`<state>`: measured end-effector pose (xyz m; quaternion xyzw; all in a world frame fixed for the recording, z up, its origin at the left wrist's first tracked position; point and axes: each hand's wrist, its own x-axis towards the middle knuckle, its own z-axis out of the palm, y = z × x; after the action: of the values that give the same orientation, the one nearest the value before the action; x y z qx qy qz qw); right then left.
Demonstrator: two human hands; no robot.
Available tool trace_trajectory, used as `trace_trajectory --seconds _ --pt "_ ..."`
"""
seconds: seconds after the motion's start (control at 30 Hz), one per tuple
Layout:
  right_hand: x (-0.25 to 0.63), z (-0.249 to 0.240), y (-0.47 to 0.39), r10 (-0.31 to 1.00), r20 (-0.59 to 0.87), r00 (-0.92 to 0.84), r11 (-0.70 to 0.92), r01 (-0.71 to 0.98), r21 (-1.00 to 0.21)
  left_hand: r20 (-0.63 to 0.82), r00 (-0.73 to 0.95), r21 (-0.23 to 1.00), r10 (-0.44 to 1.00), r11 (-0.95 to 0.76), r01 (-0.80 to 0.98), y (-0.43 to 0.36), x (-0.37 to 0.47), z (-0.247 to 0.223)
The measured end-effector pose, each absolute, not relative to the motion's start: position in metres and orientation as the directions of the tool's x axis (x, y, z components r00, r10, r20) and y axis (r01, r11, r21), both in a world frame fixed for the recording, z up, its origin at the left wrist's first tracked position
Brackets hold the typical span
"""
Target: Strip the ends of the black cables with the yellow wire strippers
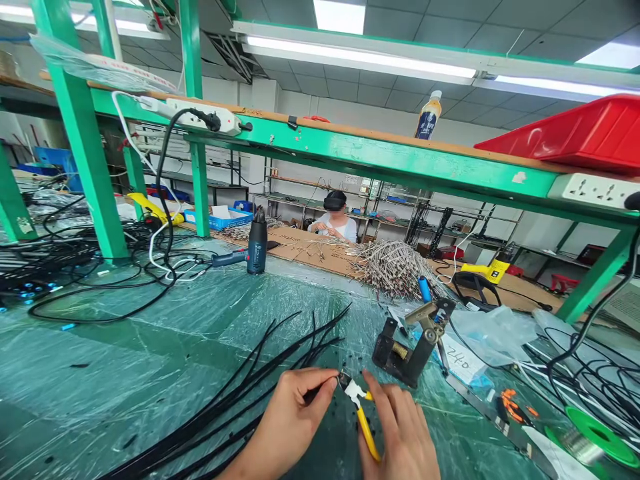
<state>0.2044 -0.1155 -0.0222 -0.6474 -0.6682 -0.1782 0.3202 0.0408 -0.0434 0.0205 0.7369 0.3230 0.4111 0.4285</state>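
Yellow-handled cutting pliers (367,430) are in my right hand (400,430), their jaws pointing up and left. My left hand (295,417) pinches the end of a black cable right at the jaws; the fingers hide most of that cable. Whether the jaws touch it, I cannot tell. A bundle of black cables (235,393) runs from the lower left beneath my left hand, with loose ends fanning out past it. Just beyond my right hand stands a black metal stand (417,347) with a clamp on top.
A heat gun (257,243) stands upright at the back. Behind the clamp stand lies a heap of grey wires (395,267). On the right are a green solder spool (595,433) and a plastic bag (490,330). A green shelf beam (350,147) crosses overhead; another person (335,220) sits beyond.
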Motion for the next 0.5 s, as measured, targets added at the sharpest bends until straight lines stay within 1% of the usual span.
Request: trace_trajectory --seconds 0.13,0.17,0.2,0.23,0.27,0.3,0.37,0.4,0.43,0.5 --pt "0.203 -0.025 -0.114 0.743 0.668 0.042 0.102 0.979 -0.174 0.385 0.452 0.819 0.804 -0.524 0.235 -0.045 0.041 0.018" --pt "0.202 -0.026 -0.114 0.734 0.677 0.049 0.111 0.975 -0.191 0.394 0.458 0.796 0.797 -0.545 0.264 -0.045 0.042 0.018" --pt "0.201 -0.027 -0.114 0.724 0.686 0.071 0.127 0.964 -0.233 0.402 0.463 0.775 0.79 -0.563 0.287 -0.045 0.042 0.018" --pt "0.2 -0.028 -0.114 0.715 0.69 0.115 0.149 0.939 -0.311 0.41 0.467 0.757 0.783 -0.578 0.305 -0.046 0.042 0.017" --pt "0.199 -0.029 -0.113 0.714 0.675 0.184 0.172 0.889 -0.424 0.419 0.47 0.741 0.777 -0.592 0.317 -0.046 0.042 0.017" --pt "0.198 -0.028 -0.113 0.732 0.627 0.266 0.187 0.806 -0.561 0.43 0.476 0.725 0.767 -0.607 0.324 -0.047 0.042 0.016" --pt "0.199 -0.024 -0.114 0.814 0.44 0.379 0.179 0.557 -0.811 0.448 0.506 0.691 0.737 -0.645 0.327 -0.049 0.042 0.013" --pt "0.2 -0.02 -0.114 0.857 0.338 0.389 0.157 0.428 -0.89 0.457 0.531 0.668 0.713 -0.67 0.325 -0.05 0.042 0.011" --pt "0.202 -0.016 -0.115 0.893 0.254 0.372 0.133 0.321 -0.938 0.462 0.562 0.643 0.686 -0.696 0.32 -0.051 0.042 0.01" --pt "0.205 -0.006 -0.116 0.945 0.16 0.284 0.109 0.189 -0.976 0.463 0.625 0.59 0.628 -0.745 0.311 -0.052 0.042 0.008"
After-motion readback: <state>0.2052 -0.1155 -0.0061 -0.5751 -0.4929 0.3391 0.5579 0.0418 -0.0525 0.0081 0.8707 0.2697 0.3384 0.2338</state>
